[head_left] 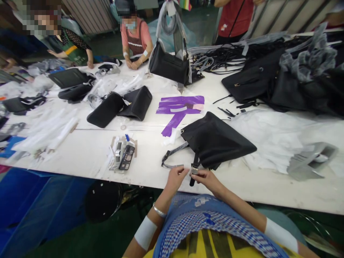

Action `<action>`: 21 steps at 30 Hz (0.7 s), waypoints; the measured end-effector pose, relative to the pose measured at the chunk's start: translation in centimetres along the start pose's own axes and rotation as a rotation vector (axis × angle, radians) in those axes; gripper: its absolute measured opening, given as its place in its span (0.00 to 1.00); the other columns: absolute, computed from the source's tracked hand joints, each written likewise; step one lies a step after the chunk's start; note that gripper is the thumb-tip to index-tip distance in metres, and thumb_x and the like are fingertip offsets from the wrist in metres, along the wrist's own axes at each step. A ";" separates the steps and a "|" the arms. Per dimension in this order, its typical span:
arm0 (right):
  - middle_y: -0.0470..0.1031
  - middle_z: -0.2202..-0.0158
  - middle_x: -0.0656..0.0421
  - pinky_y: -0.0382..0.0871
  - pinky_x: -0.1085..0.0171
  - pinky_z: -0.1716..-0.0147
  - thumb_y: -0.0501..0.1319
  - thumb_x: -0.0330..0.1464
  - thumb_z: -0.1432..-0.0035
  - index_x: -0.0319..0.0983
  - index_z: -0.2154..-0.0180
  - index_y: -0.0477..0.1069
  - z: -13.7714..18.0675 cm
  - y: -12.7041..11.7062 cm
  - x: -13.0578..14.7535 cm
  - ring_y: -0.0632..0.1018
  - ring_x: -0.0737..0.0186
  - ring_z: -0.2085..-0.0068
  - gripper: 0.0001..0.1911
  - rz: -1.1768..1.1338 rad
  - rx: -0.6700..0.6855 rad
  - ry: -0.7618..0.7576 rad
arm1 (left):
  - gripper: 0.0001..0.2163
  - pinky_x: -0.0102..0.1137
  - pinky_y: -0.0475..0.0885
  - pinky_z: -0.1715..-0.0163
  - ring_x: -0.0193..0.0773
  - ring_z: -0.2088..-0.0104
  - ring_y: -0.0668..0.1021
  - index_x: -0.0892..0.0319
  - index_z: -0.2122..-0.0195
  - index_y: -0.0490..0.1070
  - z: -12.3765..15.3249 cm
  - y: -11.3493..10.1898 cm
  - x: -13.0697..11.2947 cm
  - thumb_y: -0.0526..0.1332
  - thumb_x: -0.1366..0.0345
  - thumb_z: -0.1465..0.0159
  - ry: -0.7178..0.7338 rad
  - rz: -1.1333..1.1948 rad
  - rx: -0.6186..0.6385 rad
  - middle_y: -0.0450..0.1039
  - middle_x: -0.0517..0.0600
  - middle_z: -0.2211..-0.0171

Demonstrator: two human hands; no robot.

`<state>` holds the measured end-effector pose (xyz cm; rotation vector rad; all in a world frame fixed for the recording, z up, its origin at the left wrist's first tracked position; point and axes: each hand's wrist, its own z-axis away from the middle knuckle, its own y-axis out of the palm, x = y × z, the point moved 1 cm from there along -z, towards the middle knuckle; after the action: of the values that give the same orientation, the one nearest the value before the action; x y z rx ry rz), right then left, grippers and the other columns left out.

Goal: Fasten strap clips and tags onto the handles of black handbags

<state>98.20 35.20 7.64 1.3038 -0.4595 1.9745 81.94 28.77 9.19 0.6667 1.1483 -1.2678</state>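
Pinching the buckle end of a black strap (pixel 194 168), the right hand (pixel 208 179) and left hand (pixel 175 177) meet fingertip to fingertip at the near table edge (pixel 88 157). That strap hangs from a black handbag (pixel 215 139) lying just at 12 o'clock of both hands. Purple tape strips (pixel 180 107) sit at 11 o'clock beyond it.
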 end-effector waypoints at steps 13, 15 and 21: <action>0.71 0.71 0.61 0.68 0.69 0.71 0.72 0.40 0.55 0.41 0.63 0.79 1.7 -1.2 1.9 0.69 0.70 0.72 0.16 -0.576 -0.193 0.050 | 0.13 0.29 0.69 0.69 0.36 0.73 0.76 0.63 0.73 0.75 3.0 -0.6 1.2 0.71 0.58 0.51 -0.136 0.239 0.012 0.77 0.49 0.75; 0.71 0.71 0.61 0.68 0.70 0.70 0.72 0.39 0.55 0.41 0.63 0.80 1.5 -1.0 2.1 0.69 0.71 0.71 0.15 -0.602 -0.186 0.041 | 0.13 0.29 0.69 0.69 0.36 0.73 0.76 0.63 0.72 0.76 3.4 -0.4 1.2 0.71 0.58 0.51 -0.140 0.270 0.032 0.78 0.50 0.74; 0.72 0.71 0.62 0.68 0.73 0.70 0.72 0.38 0.54 0.41 0.64 0.80 0.9 -0.3 1.8 0.69 0.73 0.71 0.13 -0.616 -0.176 0.025 | 0.13 0.31 0.70 0.67 0.39 0.71 0.78 0.63 0.69 0.78 3.7 0.4 0.8 0.71 0.59 0.50 -0.155 0.305 0.070 0.80 0.52 0.70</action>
<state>98.61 35.47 9.60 1.1350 -0.1789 1.4011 83.29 25.24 9.59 0.7505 0.8424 -1.0821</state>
